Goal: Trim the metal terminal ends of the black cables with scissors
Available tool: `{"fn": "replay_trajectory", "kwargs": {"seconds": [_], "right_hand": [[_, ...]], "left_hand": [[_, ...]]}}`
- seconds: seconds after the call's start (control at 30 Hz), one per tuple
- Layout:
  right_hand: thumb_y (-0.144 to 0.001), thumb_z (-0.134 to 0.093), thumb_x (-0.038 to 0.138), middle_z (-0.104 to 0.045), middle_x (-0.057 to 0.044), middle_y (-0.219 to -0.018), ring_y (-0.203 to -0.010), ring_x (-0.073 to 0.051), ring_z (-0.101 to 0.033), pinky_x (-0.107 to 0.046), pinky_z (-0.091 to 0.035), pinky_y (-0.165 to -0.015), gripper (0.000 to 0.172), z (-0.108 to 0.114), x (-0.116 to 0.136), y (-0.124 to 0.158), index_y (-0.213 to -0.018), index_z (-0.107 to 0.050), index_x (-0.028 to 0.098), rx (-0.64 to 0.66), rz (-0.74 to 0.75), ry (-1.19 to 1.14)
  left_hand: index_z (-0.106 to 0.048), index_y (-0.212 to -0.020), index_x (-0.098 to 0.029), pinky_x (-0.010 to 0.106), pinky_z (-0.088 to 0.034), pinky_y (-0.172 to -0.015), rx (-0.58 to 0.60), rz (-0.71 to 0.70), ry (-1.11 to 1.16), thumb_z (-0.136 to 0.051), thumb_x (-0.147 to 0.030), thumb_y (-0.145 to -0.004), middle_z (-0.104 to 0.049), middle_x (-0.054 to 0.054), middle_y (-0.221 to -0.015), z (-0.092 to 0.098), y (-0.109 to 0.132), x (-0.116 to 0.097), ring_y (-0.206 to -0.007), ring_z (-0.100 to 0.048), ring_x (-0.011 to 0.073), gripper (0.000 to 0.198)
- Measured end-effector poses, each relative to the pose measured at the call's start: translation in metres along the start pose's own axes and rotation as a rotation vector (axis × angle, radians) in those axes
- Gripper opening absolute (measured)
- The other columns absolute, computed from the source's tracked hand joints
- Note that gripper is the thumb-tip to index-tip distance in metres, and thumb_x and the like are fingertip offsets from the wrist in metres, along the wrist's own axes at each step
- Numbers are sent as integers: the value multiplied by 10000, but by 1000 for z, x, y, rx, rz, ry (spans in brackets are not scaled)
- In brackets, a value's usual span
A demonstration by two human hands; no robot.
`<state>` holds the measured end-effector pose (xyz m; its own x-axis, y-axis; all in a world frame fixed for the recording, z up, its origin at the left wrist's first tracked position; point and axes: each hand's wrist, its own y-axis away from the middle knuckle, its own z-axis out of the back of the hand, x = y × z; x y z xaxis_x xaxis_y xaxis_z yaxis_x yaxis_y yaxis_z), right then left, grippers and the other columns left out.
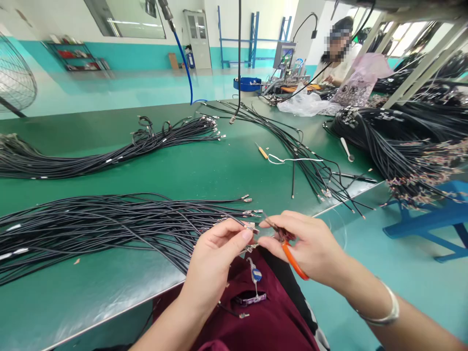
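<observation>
Cable point(252, 228) end sits between the two hands, at the counter's point(175, 180) near edge above the person's lap. The left hand point(219, 251) pinches it between thumb and forefinger, so this is the nearer hand; the metal tip pokes out just past the fingertips. Its long axis slants from upper left down to the right, so the tip faces the right hand point(309, 241). That hand is curled round a tool point(295, 263), orange loop low against the palm, with thumb and forefinger pointing left at the tip. The gap there is slight, and whether the right fingertips touch the metal I cannot tell. The tool's narrow point leans up and left, above the tip rather than in line with it. Left of the hands, the near bundle point(120, 219) runs roughly crosswise, its metal ends also facing right.
</observation>
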<state>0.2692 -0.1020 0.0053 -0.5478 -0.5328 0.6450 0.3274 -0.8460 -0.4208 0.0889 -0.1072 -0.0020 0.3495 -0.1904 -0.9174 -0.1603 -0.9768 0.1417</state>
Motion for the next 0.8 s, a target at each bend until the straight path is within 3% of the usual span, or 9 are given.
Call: {"fn": "replay_trajectory", "kwargs": {"seconds": [0.1,0.23,0.43,0.8], "right_hand": [[-868,-616,371,-583,27,-630,-534,-90,-504,-223,-351,-504,203,10,-9,2,-916,-693,189,62,192,324],[-900,-567,354,-598,35,-616,-533,-92,-539,-246,-302,-480,199,17,-11,-1,-901,-697,204,108,288,484],[-925,-531,343,-583,37,-585,-523,-92,-547,-256,-292,-489,217,18,-9,-6,-903,-696,202,144,367,515],[-945,-492,338,-598,18,-590,-533,-104,-566,-267,-310,-488,263,19,-6,-7,-877,-698,189,228,352,486]], "left_hand": [[-686,-732,-184,236,-461,-742,-7,-24,-112,-714,-243,-763,-670,-4,-761,0,3,-3,-740,-593,123,72],[-654,-700,-183,237,-450,-711,-26,-2,-206,-709,-243,-760,-648,-12,-728,-1,6,-8,-705,-567,119,101],[-637,-706,-170,266,-454,-711,-17,50,-241,-704,-271,-753,-665,9,-741,-2,9,-12,-714,-578,143,129],[-658,-725,-166,270,-459,-715,7,65,-204,-714,-269,-740,-678,22,-773,0,8,-9,-739,-599,160,119]]}}
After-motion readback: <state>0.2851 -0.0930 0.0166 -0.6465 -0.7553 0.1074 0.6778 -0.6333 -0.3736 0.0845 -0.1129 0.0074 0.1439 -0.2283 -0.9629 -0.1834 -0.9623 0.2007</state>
